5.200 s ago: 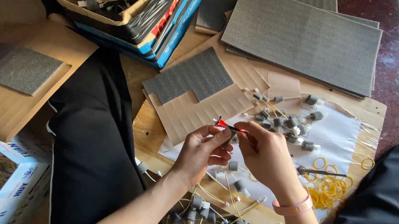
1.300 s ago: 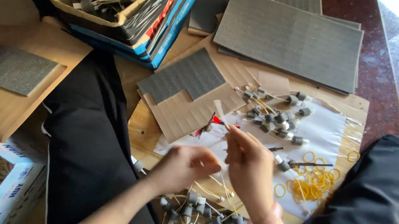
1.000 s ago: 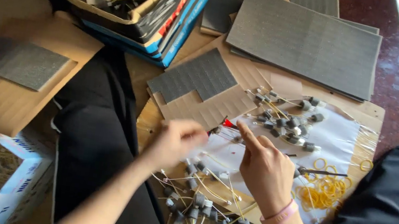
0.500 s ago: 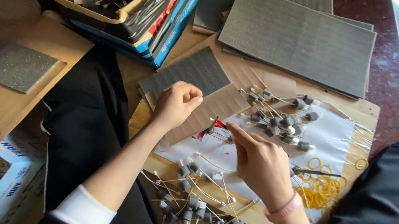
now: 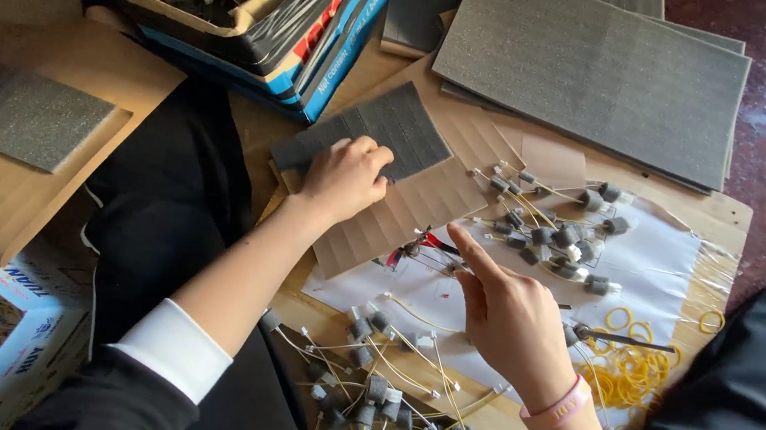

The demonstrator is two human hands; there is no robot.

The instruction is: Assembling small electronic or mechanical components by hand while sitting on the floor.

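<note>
— Two hands at work? Left hand (image 5: 346, 177) presses a grey foam strip (image 5: 365, 132) at eleven o'clock, grip loose.

— Right hand (image 5: 514, 321), grip wide, points toward small red-handled pliers (image 5: 426, 243).

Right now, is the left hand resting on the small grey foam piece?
Yes, the left hand lies on the grey foam piece, fingers curled over its near edge.

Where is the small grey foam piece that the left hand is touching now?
In the head view, the small grey foam piece lies left of centre on ribbed cardboard, under the left hand, just below the cardboard box.
</note>
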